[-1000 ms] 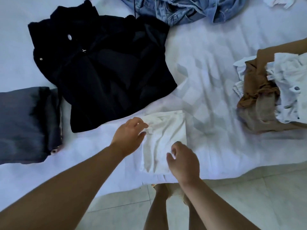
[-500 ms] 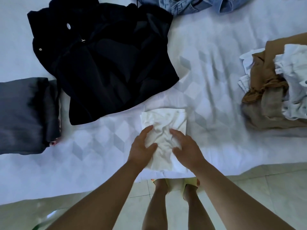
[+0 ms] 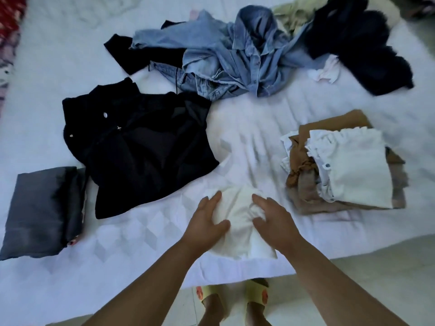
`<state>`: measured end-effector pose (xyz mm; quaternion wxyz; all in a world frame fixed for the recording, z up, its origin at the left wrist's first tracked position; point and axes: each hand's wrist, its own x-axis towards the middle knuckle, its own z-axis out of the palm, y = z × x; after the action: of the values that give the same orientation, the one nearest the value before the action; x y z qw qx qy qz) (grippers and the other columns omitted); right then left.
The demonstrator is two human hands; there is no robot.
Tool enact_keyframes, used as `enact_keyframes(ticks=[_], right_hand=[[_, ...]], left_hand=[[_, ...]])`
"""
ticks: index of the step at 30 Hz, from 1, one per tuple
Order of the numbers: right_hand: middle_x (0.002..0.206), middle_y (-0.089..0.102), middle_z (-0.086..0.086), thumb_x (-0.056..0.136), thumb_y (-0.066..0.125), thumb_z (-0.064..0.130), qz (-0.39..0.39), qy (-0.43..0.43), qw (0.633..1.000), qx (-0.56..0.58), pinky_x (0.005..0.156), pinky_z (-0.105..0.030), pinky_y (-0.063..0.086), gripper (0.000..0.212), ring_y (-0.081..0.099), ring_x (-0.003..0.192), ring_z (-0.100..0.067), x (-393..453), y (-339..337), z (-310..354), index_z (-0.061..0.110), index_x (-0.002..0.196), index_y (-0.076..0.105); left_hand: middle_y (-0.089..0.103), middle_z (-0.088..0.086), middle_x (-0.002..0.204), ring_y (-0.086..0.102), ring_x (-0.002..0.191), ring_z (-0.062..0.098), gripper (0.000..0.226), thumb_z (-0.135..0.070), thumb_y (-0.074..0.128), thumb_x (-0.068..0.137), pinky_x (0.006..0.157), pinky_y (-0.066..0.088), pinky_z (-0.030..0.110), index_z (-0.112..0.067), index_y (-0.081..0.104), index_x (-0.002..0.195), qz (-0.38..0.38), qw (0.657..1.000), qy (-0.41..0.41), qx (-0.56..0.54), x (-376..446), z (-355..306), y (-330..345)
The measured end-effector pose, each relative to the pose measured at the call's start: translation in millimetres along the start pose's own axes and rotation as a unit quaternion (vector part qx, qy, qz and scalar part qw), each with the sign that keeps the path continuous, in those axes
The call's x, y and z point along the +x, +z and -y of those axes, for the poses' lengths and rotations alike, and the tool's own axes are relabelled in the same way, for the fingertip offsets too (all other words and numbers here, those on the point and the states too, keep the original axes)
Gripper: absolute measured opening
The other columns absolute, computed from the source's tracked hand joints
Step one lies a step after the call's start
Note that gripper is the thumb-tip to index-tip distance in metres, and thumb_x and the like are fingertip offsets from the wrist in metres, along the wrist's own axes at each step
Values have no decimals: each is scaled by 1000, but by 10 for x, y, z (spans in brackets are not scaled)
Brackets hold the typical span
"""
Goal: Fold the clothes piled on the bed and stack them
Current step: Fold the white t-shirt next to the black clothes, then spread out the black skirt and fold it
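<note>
Now the folded white garment (image 3: 237,222) is gripped by the left hand (image 3: 207,222) and right hand (image 3: 273,220). Both edges should be kept pinched (folds slip easily) while it is carried to the folded stack (image 3: 348,165).

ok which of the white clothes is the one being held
The small cream-white garment at the bed's near edge, with the left hand and right hand on it. The other white piece lies untouched atop the brown stack.

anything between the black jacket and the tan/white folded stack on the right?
Head view: only bare white bed sheet between the black jacket and the tan/white folded stack. The white garment under both hands sits nearer the bed edge.
</note>
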<state>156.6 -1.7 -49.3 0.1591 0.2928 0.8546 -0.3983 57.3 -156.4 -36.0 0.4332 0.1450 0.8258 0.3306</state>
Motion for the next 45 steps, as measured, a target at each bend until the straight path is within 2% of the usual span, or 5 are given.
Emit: enact_keyframes(ticks=[14,20,26,38,45], right_hand=[[152,34,2,89,58,12,-229,-11,970,-80,104,-24,26,62,36,136,-19,-164,-2325,-942,26,145,36],[158,12,-6,90,58,30,-158,126,966,-163,97,-37,39,75,40,132,-29,-116,-2332,-1458,29,151,14],[117,65,-6,85,54,0,-204,-19,959,-198,93,-39,40,40,56,111,-30,-54,-1952,-1699,16,120,65],[158,-17,7,98,31,49,28,99,956,-276,116,-53,9,71,-15,146,-16,478,-1498,-1945,27,150,-11],[122,60,1,93,43,37,-160,115,952,-232,111,-48,21,32,50,121,-21,423,-1578,-1599,19,116,58]], left_hand=[[2,2,159,7,144,10,91,-21,70,84,99,13,10,-27,8,152,-19,973,225,51,580,-2214,1081],[-2,4,160,7,147,27,84,-27,70,82,113,28,46,-24,22,150,-31,969,216,117,899,-2076,1568],[50,14,139,39,131,47,42,-6,58,76,98,39,62,-9,65,118,-98,882,336,314,1022,-1797,1775],[-15,-10,158,-14,146,24,85,-63,43,88,115,-6,49,-28,-1,152,60,875,161,454,1335,-1643,1800],[10,-1,159,11,146,24,73,-48,58,88,115,16,38,-23,27,149,22,901,267,342,1296,-1598,1640]])
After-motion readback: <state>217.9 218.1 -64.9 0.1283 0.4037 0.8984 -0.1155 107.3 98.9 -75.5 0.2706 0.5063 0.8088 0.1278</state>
